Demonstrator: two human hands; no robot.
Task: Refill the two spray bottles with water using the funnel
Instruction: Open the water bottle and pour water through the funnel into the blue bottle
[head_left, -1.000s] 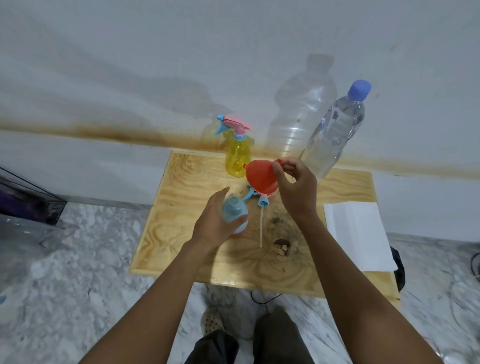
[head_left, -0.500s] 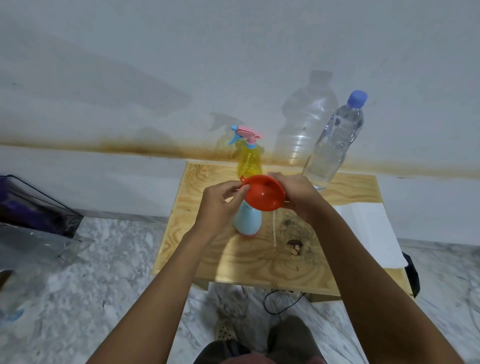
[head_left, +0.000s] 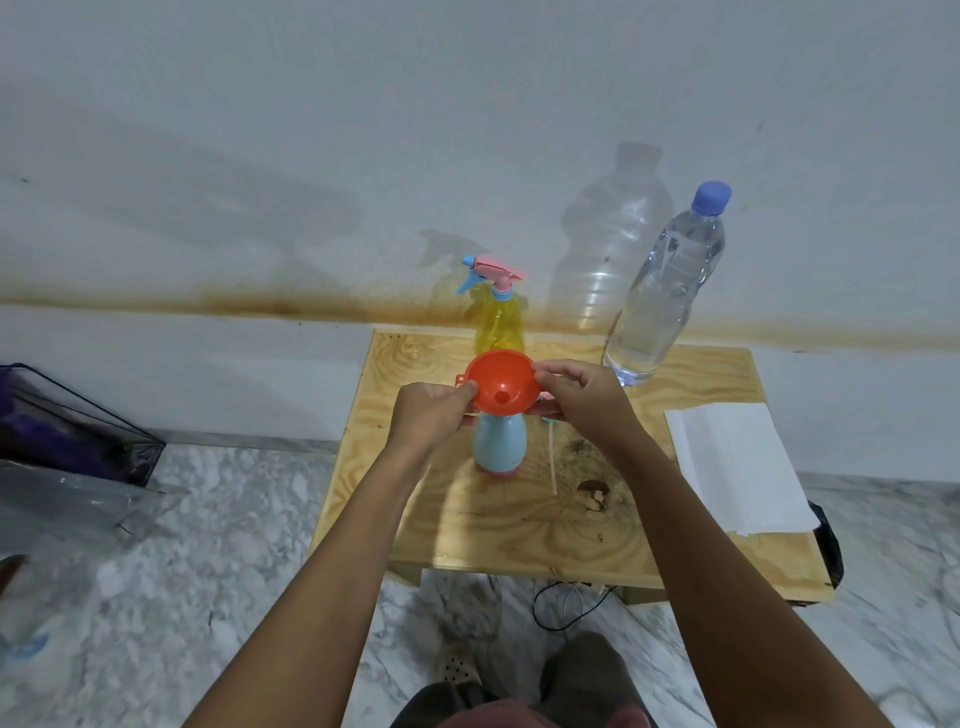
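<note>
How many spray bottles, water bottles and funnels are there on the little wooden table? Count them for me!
Spray bottles: 2 (yellow spray bottle, blue spray bottle)
Clear water bottle: 1
Orange funnel: 1, sitting on top of the blue one
Total: 4
</note>
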